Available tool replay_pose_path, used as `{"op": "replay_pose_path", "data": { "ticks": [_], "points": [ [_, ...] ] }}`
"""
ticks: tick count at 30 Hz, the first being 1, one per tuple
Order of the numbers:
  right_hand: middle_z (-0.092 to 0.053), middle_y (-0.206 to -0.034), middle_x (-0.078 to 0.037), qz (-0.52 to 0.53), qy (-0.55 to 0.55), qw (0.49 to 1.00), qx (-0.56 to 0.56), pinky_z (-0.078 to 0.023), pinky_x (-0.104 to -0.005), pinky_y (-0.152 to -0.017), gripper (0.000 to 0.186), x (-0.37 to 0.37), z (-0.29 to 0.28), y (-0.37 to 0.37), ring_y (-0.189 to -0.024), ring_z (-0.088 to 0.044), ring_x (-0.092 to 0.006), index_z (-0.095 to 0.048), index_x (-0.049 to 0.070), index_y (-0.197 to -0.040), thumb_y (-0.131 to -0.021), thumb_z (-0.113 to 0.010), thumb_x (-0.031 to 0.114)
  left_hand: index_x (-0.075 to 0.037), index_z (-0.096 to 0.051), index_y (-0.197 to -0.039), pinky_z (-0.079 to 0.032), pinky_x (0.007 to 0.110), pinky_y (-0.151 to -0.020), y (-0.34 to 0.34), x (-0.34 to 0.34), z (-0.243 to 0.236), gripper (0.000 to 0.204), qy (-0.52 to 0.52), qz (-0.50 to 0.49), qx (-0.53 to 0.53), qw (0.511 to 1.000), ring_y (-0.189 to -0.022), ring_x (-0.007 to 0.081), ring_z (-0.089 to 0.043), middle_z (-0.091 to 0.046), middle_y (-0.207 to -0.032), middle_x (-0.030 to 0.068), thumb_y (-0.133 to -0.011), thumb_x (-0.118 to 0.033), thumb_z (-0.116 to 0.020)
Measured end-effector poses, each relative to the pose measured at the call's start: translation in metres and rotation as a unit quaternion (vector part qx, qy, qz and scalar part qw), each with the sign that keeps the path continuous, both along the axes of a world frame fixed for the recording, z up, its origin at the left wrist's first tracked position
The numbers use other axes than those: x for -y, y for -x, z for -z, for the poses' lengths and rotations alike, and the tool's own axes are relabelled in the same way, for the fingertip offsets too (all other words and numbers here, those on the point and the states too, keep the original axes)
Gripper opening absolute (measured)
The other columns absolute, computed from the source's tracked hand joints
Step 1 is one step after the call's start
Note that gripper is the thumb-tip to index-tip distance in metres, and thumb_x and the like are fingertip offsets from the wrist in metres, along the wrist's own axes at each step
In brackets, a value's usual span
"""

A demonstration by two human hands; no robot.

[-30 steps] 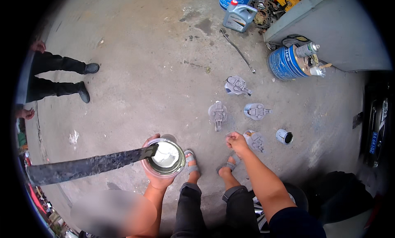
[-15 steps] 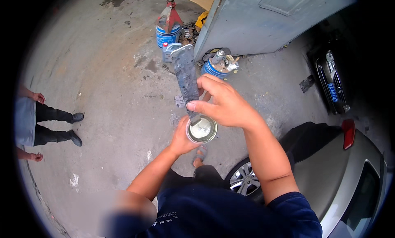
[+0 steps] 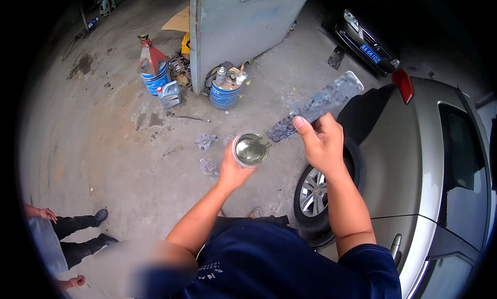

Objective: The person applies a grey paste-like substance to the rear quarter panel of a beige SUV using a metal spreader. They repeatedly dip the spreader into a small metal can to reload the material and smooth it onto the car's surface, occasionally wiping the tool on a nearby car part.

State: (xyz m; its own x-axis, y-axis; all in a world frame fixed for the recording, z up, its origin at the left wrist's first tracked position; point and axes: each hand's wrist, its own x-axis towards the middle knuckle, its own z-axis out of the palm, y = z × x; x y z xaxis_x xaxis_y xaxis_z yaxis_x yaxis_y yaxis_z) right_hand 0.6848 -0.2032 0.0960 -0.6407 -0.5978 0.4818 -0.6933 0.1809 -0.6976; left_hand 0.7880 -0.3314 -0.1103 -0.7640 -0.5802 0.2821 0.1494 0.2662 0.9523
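Observation:
My left hand (image 3: 234, 167) is wrapped round a round, clear-rimmed cup (image 3: 250, 165) of glossy grey-green liquid, held in front of my body. In my right hand (image 3: 325, 144) is a long flat stirring stick (image 3: 322, 101), crusted with dark grey and bluish smears. My thumb lies on top of it, the fingers underneath. The stick slants from its pale, rounded far end at the upper right down to a tip just outside the cup's right rim. A greenish smear shows at the rim by that tip; I cannot tell whether they touch.
A car (image 3: 398, 159) stands close on my right; another dark car (image 3: 365, 40) is farther off. A grey metal door (image 3: 233, 30), blue buckets (image 3: 224, 96), a jug (image 3: 170, 94) and sandals (image 3: 206, 140) are ahead. At left stands another person (image 3: 49, 242).
The stick has come out of the cup and swung right, from nearly upright to slanting. My right hand has moved right with it. The whole view has turned rightward.

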Motion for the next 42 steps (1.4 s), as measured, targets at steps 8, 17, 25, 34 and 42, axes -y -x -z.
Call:
{"op": "replay_pose_path", "data": {
  "ticks": [8, 17, 25, 34, 42],
  "points": [
    [-0.068, -0.078, -0.011, 0.012, -0.010, 1.000, 0.001, -0.053, -0.0292, -0.068, 0.020, -0.060, 0.003, -0.002, -0.073, -0.069, -0.0175, -0.064, -0.001, -0.097, -0.090, -0.070, 0.016, -0.002, -0.045, -0.135, -0.044, 0.040, -0.101, 0.017, -0.043, -0.005, 0.081, 0.010, 0.043, -0.008, 0.999, -0.118, 0.0313, -0.056, -0.057, -0.126, 0.0166, -0.064, -0.012, -0.084],
    [-0.066, -0.068, -0.010, 0.033, 0.037, 0.999, 0.013, -0.048, -0.0297, -0.057, 0.022, -0.106, 0.013, 0.016, -0.061, -0.062, -0.0127, -0.060, -0.001, -0.087, -0.090, -0.071, 0.019, -0.002, -0.050, -0.130, -0.045, 0.040, -0.099, 0.021, -0.072, -0.029, 0.074, 0.011, 0.129, 0.007, 0.992, -0.115, 0.0314, -0.058, -0.058, -0.124, 0.0154, -0.065, -0.013, -0.083],
    [-0.067, -0.078, -0.015, -0.008, -0.048, 0.998, -0.049, -0.051, -0.0323, -0.063, 0.021, -0.122, 0.004, 0.005, -0.069, -0.067, -0.0234, -0.063, 0.000, -0.090, -0.089, -0.071, 0.019, -0.004, -0.052, -0.131, -0.045, 0.040, -0.100, 0.024, -0.083, -0.034, 0.074, -0.004, 0.136, 0.011, 0.991, -0.117, 0.0319, -0.058, -0.059, -0.124, 0.0157, -0.065, -0.014, -0.083],
    [-0.069, -0.081, -0.009, 0.016, -0.012, 0.999, 0.037, -0.052, -0.0288, -0.071, 0.020, -0.126, -0.003, 0.011, -0.076, -0.068, -0.0161, -0.065, 0.000, -0.094, -0.089, -0.071, 0.019, -0.003, -0.046, -0.136, -0.044, 0.037, -0.102, 0.024, -0.082, -0.018, 0.081, -0.007, 0.153, -0.011, 0.988, -0.120, 0.0260, -0.057, -0.058, -0.129, 0.0140, -0.065, -0.015, -0.085],
    [-0.069, -0.074, -0.009, -0.014, 0.013, 1.000, -0.007, -0.049, -0.0309, -0.061, 0.022, -0.119, 0.004, 0.011, -0.066, -0.064, -0.0110, -0.062, -0.001, -0.088, -0.091, -0.071, 0.019, -0.003, -0.045, -0.136, -0.044, 0.037, -0.102, 0.020, -0.076, -0.029, 0.081, -0.041, 0.197, 0.001, 0.980, -0.120, 0.0238, -0.056, -0.058, -0.128, 0.0121, -0.067, -0.014, -0.084]
  ]
}}
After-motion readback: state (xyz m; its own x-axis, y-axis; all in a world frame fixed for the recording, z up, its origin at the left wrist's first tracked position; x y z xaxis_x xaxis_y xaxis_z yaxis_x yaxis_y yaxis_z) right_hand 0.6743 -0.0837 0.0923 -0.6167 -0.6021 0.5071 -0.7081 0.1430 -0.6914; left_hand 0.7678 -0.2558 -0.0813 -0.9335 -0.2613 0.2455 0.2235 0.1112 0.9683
